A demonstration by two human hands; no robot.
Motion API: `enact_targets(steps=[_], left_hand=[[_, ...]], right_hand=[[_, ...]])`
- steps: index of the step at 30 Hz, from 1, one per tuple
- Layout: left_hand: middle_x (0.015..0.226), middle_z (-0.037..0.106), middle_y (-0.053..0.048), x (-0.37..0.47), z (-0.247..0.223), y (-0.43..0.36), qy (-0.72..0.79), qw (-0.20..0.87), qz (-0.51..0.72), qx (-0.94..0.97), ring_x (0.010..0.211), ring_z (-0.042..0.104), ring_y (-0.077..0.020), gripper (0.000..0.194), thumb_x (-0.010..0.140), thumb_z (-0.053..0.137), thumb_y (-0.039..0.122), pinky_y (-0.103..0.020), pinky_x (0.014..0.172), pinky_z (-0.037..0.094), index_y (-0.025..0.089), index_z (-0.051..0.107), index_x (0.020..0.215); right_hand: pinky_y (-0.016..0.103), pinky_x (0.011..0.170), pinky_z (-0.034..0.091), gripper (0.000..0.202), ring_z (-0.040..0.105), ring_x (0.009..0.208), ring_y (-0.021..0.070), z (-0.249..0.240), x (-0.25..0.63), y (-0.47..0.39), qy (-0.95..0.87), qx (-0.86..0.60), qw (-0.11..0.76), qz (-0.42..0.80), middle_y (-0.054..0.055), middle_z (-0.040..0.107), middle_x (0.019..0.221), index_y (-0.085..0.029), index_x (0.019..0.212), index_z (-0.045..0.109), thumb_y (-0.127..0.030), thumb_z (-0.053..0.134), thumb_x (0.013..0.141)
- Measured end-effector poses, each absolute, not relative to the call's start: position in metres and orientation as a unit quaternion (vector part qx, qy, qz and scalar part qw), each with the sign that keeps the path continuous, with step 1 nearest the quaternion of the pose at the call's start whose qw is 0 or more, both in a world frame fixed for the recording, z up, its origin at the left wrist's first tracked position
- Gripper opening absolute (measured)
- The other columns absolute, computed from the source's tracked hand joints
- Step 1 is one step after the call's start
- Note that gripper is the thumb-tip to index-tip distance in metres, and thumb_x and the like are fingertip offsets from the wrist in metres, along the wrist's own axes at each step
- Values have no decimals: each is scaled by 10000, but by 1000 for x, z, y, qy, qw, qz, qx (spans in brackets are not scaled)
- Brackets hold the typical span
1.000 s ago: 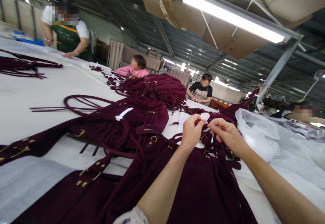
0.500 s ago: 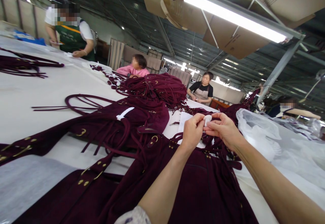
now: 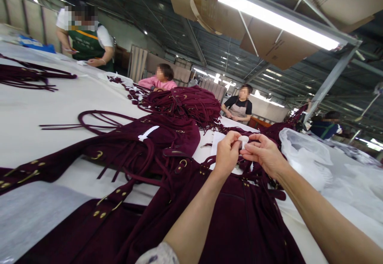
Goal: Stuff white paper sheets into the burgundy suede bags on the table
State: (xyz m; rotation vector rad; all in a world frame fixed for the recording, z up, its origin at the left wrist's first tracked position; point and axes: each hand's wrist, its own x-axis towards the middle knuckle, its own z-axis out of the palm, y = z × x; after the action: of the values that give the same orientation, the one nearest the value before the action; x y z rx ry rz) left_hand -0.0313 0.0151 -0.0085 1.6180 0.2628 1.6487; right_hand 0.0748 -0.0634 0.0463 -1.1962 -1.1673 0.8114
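- Tube light (image 3: 277, 19) o/head, v. bright, blown out
- Roof (image 3: 155, 20) dim, w/ small glare spots
- Bkgd a bit soft
- Wide-angle stretch @ edges

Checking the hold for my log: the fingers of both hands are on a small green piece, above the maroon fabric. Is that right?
Not quite: the small piece is white, not green, as the head view shows. The left hand and right hand do both have their fingers on it, above the maroon fabric.
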Motion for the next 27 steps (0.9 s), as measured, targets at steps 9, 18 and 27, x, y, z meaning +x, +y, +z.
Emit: enact_targets(steps=[9,18,27], left_hand=[[785,587,25,-35,-6,13,84,376,636,669,742,563,-113,147,848,440,108,-215,707,429,188,560,875],[795,591,14,-43,-6,17,107,302,614,721,744,545,-122,188,833,412,91,-218,718,412,190,569,864],[792,584,20,-41,-6,14,156,223,607,746,727,548,-128,169,863,416,103,-226,696,389,208,542,900]], right_hand=[[266,603,617,436,710,675,191,46,74,-61,-496,-525,604,338,31,697,760,-188,982,485,-207,792,672],[272,699,615,224,715,759,196,51,75,-59,-474,-523,603,372,66,702,808,-161,911,587,-182,713,727],[211,481,460,163,579,557,126,62,83,-53,-640,-614,436,153,-26,589,624,-200,852,638,-350,622,791]])
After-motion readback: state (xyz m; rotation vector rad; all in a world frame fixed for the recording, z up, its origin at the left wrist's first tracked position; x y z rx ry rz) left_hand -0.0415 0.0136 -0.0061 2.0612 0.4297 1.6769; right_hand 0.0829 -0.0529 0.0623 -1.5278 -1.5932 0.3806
